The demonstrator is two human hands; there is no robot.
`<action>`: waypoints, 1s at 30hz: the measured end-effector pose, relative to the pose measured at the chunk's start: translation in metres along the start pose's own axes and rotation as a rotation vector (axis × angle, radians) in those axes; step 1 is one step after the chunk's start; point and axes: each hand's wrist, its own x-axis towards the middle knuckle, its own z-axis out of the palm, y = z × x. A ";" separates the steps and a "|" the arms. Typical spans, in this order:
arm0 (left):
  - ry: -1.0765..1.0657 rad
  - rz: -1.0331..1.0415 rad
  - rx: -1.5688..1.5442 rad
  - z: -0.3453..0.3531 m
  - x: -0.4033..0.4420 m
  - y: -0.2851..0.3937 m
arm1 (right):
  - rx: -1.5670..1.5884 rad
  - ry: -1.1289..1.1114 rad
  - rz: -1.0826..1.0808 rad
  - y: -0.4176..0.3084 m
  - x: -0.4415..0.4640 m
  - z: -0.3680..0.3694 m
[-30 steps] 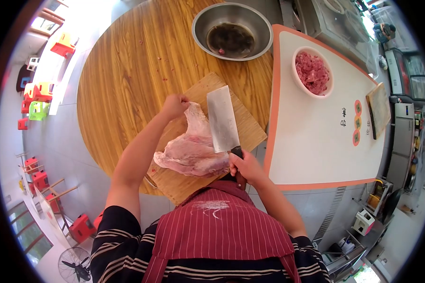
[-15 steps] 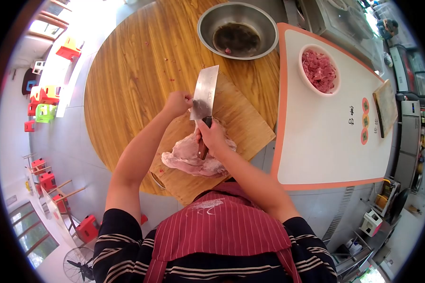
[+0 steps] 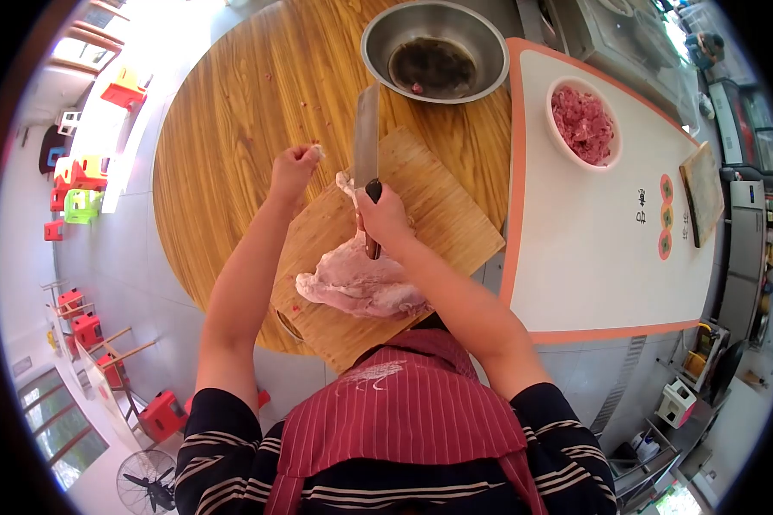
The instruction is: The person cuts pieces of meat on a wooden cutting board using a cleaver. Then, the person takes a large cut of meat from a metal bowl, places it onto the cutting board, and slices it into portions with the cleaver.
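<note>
My right hand (image 3: pixel 386 216) is closed around the dark handle of a cleaver (image 3: pixel 367 137). Its broad blade stands edge-on over the wooden cutting board (image 3: pixel 442 206) and points away from me. Beneath that hand lies a large piece of pale pink raw meat (image 3: pixel 359 279), a knobbly bone end (image 3: pixel 345 183) sticking out on its far side beside the blade. To the left, past the board's edge, my left hand (image 3: pixel 293 174) is raised with its fingers pinched on a small whitish scrap (image 3: pixel 319 152), too small to identify.
The board rests on a round wooden table (image 3: pixel 223 172), with meat crumbs scattered near the left hand. A steel bowl (image 3: pixel 374 51) with dark liquid stands at the back. On the white table (image 3: pixel 575 257) at right are a bowl of cut meat (image 3: pixel 582 124) and another board (image 3: pixel 703 197).
My left hand has moved away from the blade, up and left, with the small scrap. The cleaver has turned from flat side showing to edge-on and shifted slightly left.
</note>
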 end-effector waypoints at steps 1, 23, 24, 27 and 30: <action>0.053 -0.036 -0.179 -0.011 0.006 0.003 | 0.099 -0.024 0.009 0.002 -0.003 -0.005; -0.081 0.185 0.750 0.055 -0.012 -0.037 | -0.072 -0.010 0.074 0.019 -0.092 -0.050; -0.120 0.112 0.752 0.052 -0.010 -0.033 | -0.046 -0.029 0.103 0.017 -0.092 -0.047; -0.105 0.126 0.732 0.047 -0.008 -0.033 | -0.024 -0.066 0.140 0.017 -0.091 -0.043; -0.107 0.059 0.572 0.046 -0.009 -0.033 | 0.000 -0.085 0.151 0.023 -0.090 -0.040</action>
